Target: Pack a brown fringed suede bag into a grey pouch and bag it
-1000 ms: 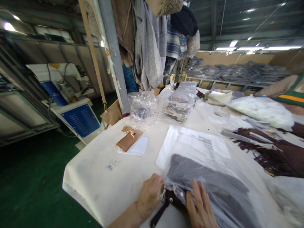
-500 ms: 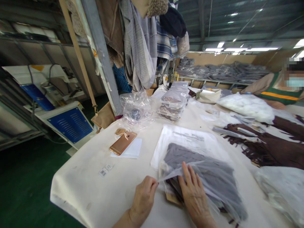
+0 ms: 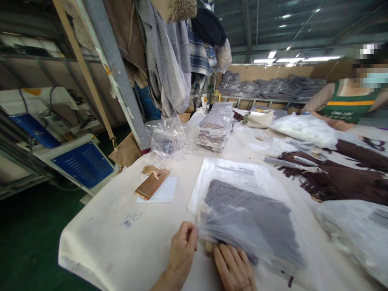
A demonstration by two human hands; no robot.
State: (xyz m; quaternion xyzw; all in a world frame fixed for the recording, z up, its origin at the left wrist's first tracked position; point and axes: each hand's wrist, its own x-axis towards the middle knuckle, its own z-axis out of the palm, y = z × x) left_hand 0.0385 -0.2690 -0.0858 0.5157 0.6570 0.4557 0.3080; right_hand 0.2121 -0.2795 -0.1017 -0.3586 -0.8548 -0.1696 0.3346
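While two hands [image 3: 209, 258] grip, one bagged garment [image 3: 251, 222]

- Bare table [image 3: 100, 242] left of the phone [image 3: 152, 183]: open passage.
- Behind the phone, crumpled plastic [image 3: 168, 139] and stacked packets [image 3: 216, 127] block.
- Right of it, a bagged grey garment [image 3: 248, 218].

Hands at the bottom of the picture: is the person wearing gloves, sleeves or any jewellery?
Both hands are bare: no gloves on the left hand or the right hand. No rings or watch show. The left forearm is uncovered to the frame edge; no sleeve is visible.
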